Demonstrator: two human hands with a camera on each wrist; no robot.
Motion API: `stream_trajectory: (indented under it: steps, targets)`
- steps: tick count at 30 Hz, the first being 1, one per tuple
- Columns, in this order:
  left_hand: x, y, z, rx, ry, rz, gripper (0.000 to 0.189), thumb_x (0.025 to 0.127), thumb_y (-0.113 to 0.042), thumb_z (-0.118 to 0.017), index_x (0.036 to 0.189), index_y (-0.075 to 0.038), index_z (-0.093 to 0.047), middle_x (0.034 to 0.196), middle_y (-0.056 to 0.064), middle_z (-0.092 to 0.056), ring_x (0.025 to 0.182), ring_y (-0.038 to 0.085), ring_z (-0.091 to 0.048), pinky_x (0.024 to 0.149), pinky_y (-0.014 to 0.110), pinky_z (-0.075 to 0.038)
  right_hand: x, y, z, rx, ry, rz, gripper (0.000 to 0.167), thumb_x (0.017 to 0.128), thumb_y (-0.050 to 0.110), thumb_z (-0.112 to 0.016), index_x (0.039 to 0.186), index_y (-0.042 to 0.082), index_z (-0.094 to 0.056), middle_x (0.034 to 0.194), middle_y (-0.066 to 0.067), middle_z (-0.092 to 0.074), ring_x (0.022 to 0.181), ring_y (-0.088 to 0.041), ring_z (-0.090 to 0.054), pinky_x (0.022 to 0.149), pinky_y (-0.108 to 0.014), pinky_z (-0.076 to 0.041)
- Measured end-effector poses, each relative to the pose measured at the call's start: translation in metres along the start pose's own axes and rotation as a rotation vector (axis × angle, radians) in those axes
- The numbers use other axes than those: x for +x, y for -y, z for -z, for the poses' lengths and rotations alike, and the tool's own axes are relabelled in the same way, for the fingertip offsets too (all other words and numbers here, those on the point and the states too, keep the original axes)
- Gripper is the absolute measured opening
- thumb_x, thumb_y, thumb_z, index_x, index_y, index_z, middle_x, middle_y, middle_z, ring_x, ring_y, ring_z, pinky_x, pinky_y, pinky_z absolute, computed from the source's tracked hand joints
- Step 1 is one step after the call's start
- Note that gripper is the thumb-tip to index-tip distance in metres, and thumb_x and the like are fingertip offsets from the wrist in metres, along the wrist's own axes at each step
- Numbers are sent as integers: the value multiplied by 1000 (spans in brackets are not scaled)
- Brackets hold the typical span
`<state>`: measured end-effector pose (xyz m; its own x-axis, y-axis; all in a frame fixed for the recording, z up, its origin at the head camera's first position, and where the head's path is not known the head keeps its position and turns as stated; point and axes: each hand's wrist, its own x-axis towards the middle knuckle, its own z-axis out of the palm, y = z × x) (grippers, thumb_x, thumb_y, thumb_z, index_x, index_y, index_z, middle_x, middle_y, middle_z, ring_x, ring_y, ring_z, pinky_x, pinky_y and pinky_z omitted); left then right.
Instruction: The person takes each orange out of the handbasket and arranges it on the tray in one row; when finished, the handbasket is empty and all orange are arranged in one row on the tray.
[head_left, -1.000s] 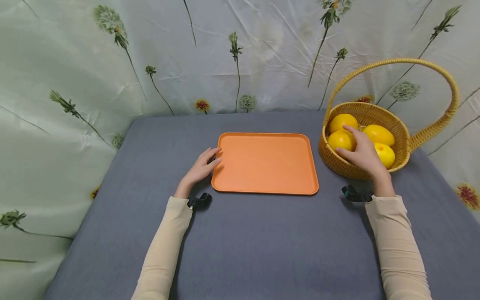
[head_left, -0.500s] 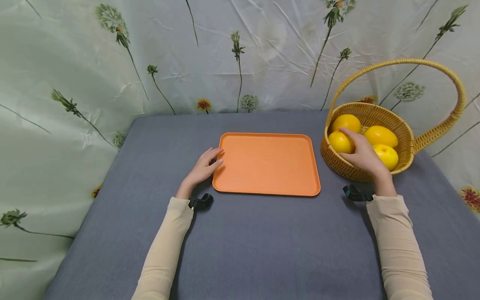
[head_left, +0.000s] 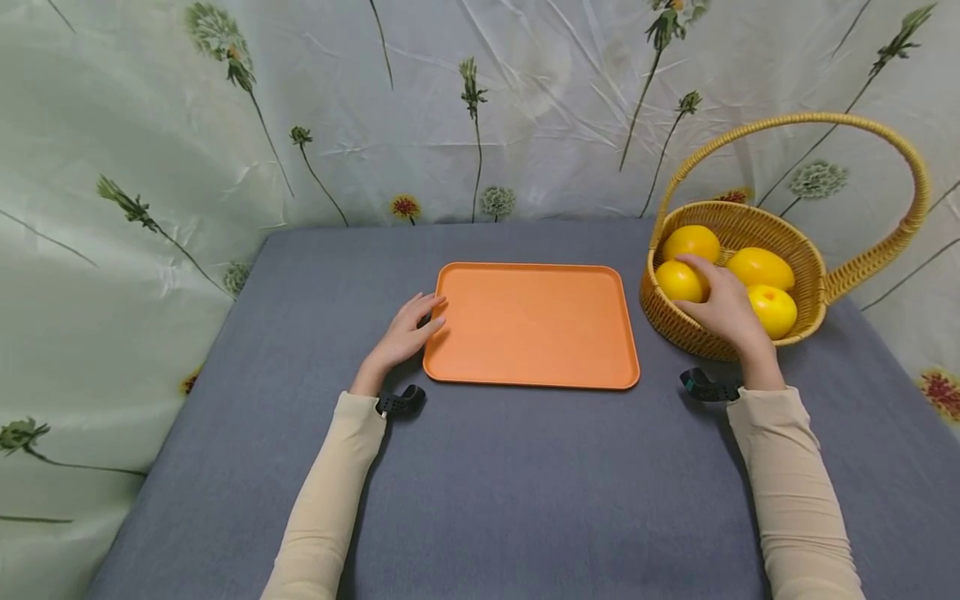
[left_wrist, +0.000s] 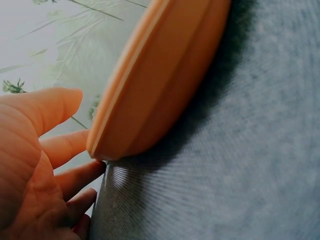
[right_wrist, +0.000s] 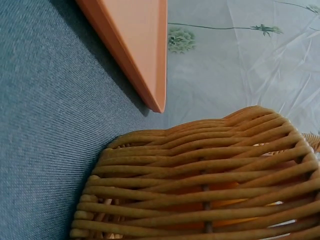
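In the head view my right hand (head_left: 727,307) reaches over the near rim of a wicker basket (head_left: 675,335). Its thumb and index finger lie around a round yellow fruit (head_left: 677,282) at the basket's left side, gripping it; the other fingers are hidden. More yellow fruits share the basket: a round one (head_left: 691,242) behind, an oval one (head_left: 761,268) and an apple-like one (head_left: 772,311). My left hand (head_left: 407,332) rests at the left edge of an orange tray (head_left: 531,325), fingers loosely extended. Up close, its fingertips (left_wrist: 75,142) meet the tray's rim (left_wrist: 102,132).
A grey-blue cloth (head_left: 555,475) covers the table. The basket's tall arched handle (head_left: 795,122) rises above the fruits and leans right. Behind the table hangs a pale flowered curtain (head_left: 555,108). In the right wrist view the woven basket wall (right_wrist: 200,175) blocks sight of the hand.
My right hand has lowered slightly into the basket, and its thumb and index finger have closed in around the left round fruit. The left hand and tray stay put.
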<state>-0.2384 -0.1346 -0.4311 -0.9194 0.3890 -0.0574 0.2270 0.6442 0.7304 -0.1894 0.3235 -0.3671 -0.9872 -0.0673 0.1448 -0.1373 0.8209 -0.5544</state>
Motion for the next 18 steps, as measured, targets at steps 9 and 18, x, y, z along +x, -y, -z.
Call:
stream_trajectory:
  steps: [9, 18]
  targets:
    - [-1, 1, 0, -4, -8, 2, 52, 98, -29, -48, 144, -9, -37, 155, 15, -26, 148, 34, -9, 118, 57, -8, -1, 2, -1, 30, -45, -29, 64, 82, 15, -68, 138, 4, -39, 134, -32, -43, 114, -49, -40, 92, -60, -30]
    - [-1, 0, 0, 5, -4, 3, 52, 98, -29, -48, 144, -9, -37, 155, 15, -26, 148, 33, -9, 118, 57, -8, -4, 1, -2, 63, -146, -15, 66, 82, 18, -70, 140, 8, -39, 128, -36, -45, 111, -52, -41, 88, -61, -31]
